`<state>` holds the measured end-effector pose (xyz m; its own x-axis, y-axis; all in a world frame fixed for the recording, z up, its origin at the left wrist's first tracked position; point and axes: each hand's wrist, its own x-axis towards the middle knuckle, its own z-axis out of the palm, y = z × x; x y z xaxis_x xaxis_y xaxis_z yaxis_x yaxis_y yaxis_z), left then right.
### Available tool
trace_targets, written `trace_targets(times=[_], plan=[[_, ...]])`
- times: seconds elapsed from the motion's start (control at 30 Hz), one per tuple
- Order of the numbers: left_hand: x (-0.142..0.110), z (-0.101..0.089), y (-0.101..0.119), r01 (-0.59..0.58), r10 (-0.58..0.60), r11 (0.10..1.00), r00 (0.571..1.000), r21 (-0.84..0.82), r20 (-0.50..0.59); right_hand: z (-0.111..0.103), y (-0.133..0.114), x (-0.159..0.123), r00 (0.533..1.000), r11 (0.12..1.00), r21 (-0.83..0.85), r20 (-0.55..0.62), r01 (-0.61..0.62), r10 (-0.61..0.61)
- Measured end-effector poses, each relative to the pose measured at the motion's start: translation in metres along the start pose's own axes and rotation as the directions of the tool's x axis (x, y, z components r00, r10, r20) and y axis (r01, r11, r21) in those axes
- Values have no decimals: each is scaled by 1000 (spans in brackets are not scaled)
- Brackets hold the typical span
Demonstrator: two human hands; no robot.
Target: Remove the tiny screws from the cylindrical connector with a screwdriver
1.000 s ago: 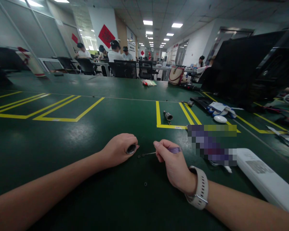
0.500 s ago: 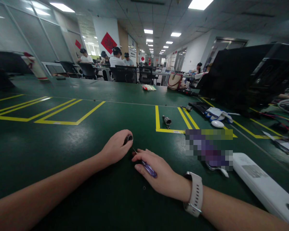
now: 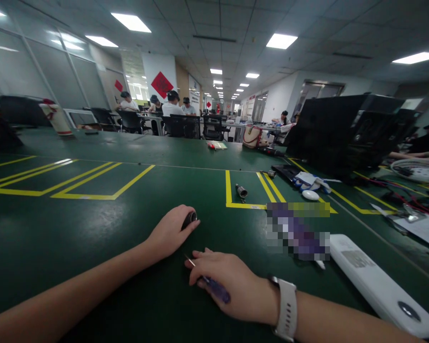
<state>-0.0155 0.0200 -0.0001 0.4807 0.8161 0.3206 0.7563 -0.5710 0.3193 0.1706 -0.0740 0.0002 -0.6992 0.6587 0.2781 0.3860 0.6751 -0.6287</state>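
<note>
From my end I see the left hand (image 3: 170, 232) curled around a dark metal cylinder (image 3: 189, 220), its round rim showing between thumb and fingers; I can't tell whether the cylinder rests on the green tabletop (image 3: 100, 228). The right hand (image 3: 231, 282) grips a screwdriver (image 3: 218, 289), the purple handle tucked against the palm and the thin shaft jutting past the fingers. I have its tip aimed up and left, on the near side of the left hand and clear of the cylinder. Beyond both hands, a metal fitting (image 3: 241, 191) lies on its side within yellow tape lines (image 3: 228, 190), with tiny dark parts (image 3: 243, 201) just beside it. Off to my right, a long white device (image 3: 379, 286) lies near a pixelated purple item (image 3: 296, 231).
</note>
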Motion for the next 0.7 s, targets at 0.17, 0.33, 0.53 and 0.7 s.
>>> trace_targets(times=[0.17, 0.33, 0.53, 0.7], plan=[[-10, -4, 7, -83, 84, 996, 994, 17, -72, -2, -7, -23, 992, 996, -45, 105, 79, -74], [-26, -16, 29, -114, 106, 993, 984, -44, -145, 1, -11, -49, 963, 974, -131, 223, 183, -151], [-44, -33, 65, 31, -72, 944, 991, -329, -112, 5, -13, -69, 960, 955, -193, 211, 227, -186], [-47, -48, 89, 147, -236, 815, 968, -560, -89, -4, -17, -61, 946, 918, -265, 215, 295, -242]])
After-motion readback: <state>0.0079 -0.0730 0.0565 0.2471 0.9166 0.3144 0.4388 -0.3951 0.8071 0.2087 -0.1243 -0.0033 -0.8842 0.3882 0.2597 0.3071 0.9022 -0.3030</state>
